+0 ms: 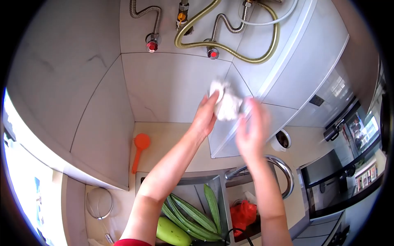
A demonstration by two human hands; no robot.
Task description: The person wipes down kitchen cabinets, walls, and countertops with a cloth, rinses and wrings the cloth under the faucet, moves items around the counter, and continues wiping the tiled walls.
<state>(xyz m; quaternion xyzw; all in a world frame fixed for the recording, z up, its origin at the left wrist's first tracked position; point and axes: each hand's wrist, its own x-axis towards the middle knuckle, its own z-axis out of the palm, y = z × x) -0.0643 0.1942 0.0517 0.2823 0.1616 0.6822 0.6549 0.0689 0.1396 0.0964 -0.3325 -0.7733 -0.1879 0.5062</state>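
My left hand is closed on a crumpled white cloth, thumb on top, held up in front of the tiled wall. My right hand is raised just to the right of the cloth. Motion blurs its fingers, so whether they touch the cloth or grip anything does not show. Below both arms lies a steel double sink. Several long ridged green gourds and a smooth light green gourd rest in its left basin. A red plastic bag sits in the right basin.
A curved chrome faucet arches beside my right forearm. An orange ladle lies on the counter, left. A white cup with dark contents stands right. Hoses and red-capped valves line the wall above. A coiled wire lies lower left.
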